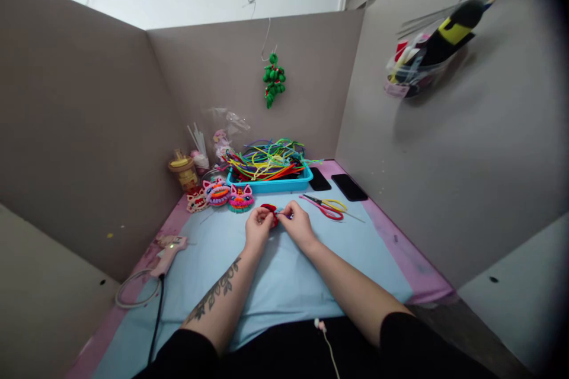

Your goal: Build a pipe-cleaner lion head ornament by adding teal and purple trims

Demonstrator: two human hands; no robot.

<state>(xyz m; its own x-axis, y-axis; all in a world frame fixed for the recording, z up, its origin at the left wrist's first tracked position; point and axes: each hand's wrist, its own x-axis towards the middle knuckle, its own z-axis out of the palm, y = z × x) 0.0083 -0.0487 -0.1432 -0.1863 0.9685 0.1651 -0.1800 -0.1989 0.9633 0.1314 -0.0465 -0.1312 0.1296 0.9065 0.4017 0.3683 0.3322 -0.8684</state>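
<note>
Near the middle of the blue cloth point(213, 266), my left hand point(258, 226) pinches a small red piece point(274, 222) with dark and yellow parts. Close beside it on the right, my right hand point(297, 222) has its fingers pressed together at a small blue and purple bit point(280, 211) that touches the red piece. The fingertips hide much of both. Just right of my right hand lie red-handled scissors point(331, 212) and a yellow-handled tool point(335, 204).
Behind the hands stands a blue tray point(271, 186) of colourful stems. Colourful fuzzy faces point(240, 198) sit left of it, near a lidded cup point(184, 172). Two phones point(349, 187) lie at the right. A pink glue gun point(169, 254) with its cable rests at the left.
</note>
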